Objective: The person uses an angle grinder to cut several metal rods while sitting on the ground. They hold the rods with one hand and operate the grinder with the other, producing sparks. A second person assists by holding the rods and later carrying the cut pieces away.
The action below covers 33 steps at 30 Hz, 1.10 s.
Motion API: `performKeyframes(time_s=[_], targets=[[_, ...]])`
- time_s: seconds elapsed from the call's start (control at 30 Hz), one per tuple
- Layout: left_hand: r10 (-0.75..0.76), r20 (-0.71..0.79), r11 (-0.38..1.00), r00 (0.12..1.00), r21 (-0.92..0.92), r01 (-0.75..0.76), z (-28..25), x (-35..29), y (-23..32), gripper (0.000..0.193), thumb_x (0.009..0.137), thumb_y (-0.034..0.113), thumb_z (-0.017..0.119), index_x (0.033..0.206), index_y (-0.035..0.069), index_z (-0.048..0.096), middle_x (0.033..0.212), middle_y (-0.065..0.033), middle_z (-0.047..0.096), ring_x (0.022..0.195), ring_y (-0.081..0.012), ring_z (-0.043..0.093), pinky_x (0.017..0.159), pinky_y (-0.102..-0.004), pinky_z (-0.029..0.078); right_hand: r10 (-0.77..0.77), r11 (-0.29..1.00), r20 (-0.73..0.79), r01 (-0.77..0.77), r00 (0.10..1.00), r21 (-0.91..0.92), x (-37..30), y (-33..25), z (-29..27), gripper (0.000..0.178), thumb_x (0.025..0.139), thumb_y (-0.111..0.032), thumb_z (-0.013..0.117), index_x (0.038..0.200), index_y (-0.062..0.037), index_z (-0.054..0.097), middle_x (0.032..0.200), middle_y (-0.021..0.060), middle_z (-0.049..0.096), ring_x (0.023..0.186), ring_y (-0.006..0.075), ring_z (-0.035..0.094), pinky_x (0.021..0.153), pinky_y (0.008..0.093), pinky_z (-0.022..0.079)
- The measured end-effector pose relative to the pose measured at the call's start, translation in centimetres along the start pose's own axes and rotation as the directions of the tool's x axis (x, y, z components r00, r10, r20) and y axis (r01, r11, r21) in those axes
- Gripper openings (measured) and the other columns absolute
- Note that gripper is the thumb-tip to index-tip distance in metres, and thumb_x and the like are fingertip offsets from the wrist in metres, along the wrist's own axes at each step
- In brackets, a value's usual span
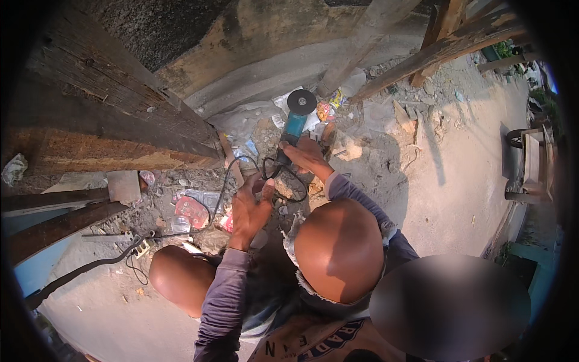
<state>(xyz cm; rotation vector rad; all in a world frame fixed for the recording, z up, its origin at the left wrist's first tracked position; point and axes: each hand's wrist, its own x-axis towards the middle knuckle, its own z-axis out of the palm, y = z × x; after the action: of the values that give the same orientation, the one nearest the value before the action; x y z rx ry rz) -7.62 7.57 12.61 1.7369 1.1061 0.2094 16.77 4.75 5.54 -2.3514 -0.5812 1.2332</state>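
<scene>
An angle grinder [294, 125] with a teal body lies ahead of me, its round black disc [301, 101] pointing away. My right hand [307, 155] is closed around its dark rear handle. From that end a black power cord [300, 197] curls in a loop and runs left. My left hand [249, 210] is beside the loop, with the cord between thumb and forefinger; the other fingers are partly hidden. Farther left, the cord reaches a pale socket strip [142, 248] on the ground.
Wooden beams [108, 78] slant in from the upper left, and timber posts [434, 54] stand upper right. Crumpled wrappers [192, 211] and rubble lie around the grinder. A curved concrete base [265, 78] rises behind it. A wheeled cart [531, 157] stands far right.
</scene>
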Motion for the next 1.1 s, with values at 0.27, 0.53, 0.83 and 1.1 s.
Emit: performKeyframes(time_s=[0.27,0.53,0.83,1.1], targets=[[0.095,0.205,0.994,0.974,-0.080,-0.080,5.9,4.8,1.3,0.049,0.109,0.034,0.073,0.141,-0.003,0.072,0.123,-0.0238,0.082,0.114,-0.0316,0.079,0.101,-0.0419,0.059,-0.084,0.927,0.124,0.033,0.989,0.373,-14.5,6.1,-11.5,0.049,0.106,-0.040,0.073,0.116,0.0088,0.074,0.082,0.0170,0.077,0.063,0.0228,0.075,0.052,0.0348,0.058],[0.218,0.357,0.969,0.908,-0.187,-0.160,13.5,8.5,1.9,0.040,0.112,0.032,0.069,0.118,-0.006,0.078,0.091,-0.0087,0.077,0.077,-0.0142,0.071,0.070,-0.0344,0.056,0.368,0.686,-0.382,0.031,0.848,0.727,-33.4,20.7,-13.7,0.049,0.106,-0.046,0.073,0.107,0.0028,0.079,0.081,0.0065,0.070,0.075,0.0146,0.066,0.070,0.0330,0.052],[-0.036,0.377,0.998,0.926,0.058,0.015,8.7,5.8,2.9,0.062,0.112,0.049,0.066,0.078,-0.002,0.074,0.065,-0.0064,0.067,0.053,-0.0167,0.058,0.059,-0.0372,0.048,0.177,0.876,-0.864,0.325,0.471,0.357,-46.2,10.1,-19.5,0.087,0.099,-0.055,0.072,0.159,0.0052,0.050,0.140,0.0280,0.066,0.127,0.0376,0.068,0.106,0.0492,0.055],[-0.162,0.707,0.973,0.688,0.231,-0.008,5.8,-13.4,1.9,0.059,0.110,0.051,0.067,0.096,-0.004,0.080,0.075,-0.0103,0.074,0.067,-0.0195,0.066,0.070,-0.0397,0.052,0.162,0.987,-0.861,-0.080,0.483,0.140,-50.9,8.5,-25.2,0.072,0.095,-0.039,0.076,0.149,0.0060,0.055,0.135,0.0304,0.065,0.122,0.0472,0.067,0.096,0.0539,0.059]])
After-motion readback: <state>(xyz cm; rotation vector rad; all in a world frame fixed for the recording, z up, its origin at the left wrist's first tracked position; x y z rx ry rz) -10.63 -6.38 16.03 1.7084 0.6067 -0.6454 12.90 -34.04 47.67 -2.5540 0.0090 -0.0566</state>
